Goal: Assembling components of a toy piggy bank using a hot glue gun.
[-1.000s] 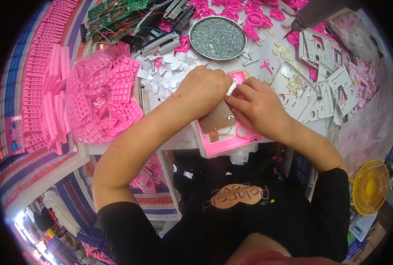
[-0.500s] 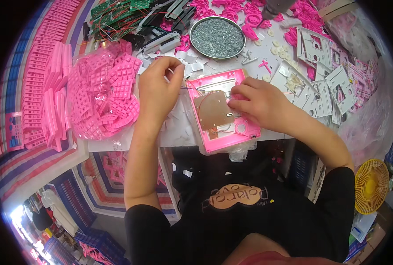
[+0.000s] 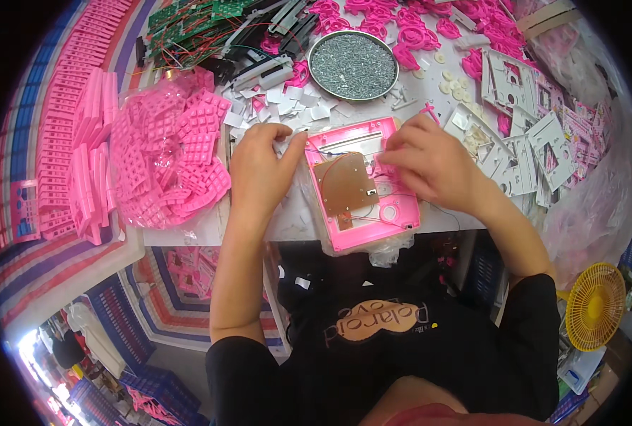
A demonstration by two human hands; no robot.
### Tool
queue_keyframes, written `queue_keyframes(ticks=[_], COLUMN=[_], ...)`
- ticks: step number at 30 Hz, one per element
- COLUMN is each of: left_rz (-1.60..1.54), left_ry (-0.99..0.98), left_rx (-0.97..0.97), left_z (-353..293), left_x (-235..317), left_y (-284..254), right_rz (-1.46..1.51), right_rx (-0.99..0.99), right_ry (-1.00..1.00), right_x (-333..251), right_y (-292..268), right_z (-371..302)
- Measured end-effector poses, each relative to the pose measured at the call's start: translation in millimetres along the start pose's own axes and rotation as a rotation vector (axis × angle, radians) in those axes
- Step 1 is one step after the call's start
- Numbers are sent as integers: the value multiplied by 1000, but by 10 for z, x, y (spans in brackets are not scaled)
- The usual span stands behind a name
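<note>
A pink plastic case (image 3: 373,238) lies open side up on a clear plastic bag at the table's front edge. Inside it sits a brown circuit board (image 3: 344,184) with thin red and dark wires. My left hand (image 3: 263,170) is just off the case's left edge, thumb and curled forefinger apart, nothing visible between them. Over the case's right edge hovers my right hand (image 3: 433,167), its bent fingers apart and slightly blurred. A small pink cross-shaped part (image 3: 430,110) lies by its fingertips, partly covered.
A round tin of screws (image 3: 353,65) stands beyond the case. Bagged pink keypads (image 3: 167,156) lie left, green circuit boards (image 3: 195,32) far left. White plastic frames (image 3: 522,160) and small white discs (image 3: 458,89) are at right. A yellow fan (image 3: 595,307) stands lower right.
My right hand has lifted off the case's interior and its fingers have loosened. My left thumb has spread from the fingers. The view has shifted slightly.
</note>
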State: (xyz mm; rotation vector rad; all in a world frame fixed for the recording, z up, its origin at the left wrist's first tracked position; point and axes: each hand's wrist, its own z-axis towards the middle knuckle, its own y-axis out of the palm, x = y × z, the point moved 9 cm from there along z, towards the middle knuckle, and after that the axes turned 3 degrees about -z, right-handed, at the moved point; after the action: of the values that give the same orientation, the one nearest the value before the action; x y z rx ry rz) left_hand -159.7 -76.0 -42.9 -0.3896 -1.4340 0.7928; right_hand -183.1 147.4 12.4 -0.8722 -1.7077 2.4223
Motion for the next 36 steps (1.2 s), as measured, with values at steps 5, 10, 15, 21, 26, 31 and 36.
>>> queue_keyframes(ticks=[5,10,15,21,26,31,36], left_rz=[-206,-284,-333,-153,-89,-173,-399], left_ry=[-98,-79,15,-14,145,408,184], left_rx=[-56,5,22,87,-14,15,-23], left_z=[-22,-51,-20,-26,70,-221,-369], left_x=[-97,-27,-5,18,225,721,566], left_y=[57,73,55,11,93,19,215], right_rz=[-65,-216,-96,18,-14,446,830], right_rx=[-74,-114,-166,49,237,75,-87], right_ry=[-3,-7,-9,93,90,305,513], right_x=[-97,-148,-95,17,107,38,126], right_y=[203,257,207,37,-56,95,408], right_z=[-32,-37,14,121,404,319,169])
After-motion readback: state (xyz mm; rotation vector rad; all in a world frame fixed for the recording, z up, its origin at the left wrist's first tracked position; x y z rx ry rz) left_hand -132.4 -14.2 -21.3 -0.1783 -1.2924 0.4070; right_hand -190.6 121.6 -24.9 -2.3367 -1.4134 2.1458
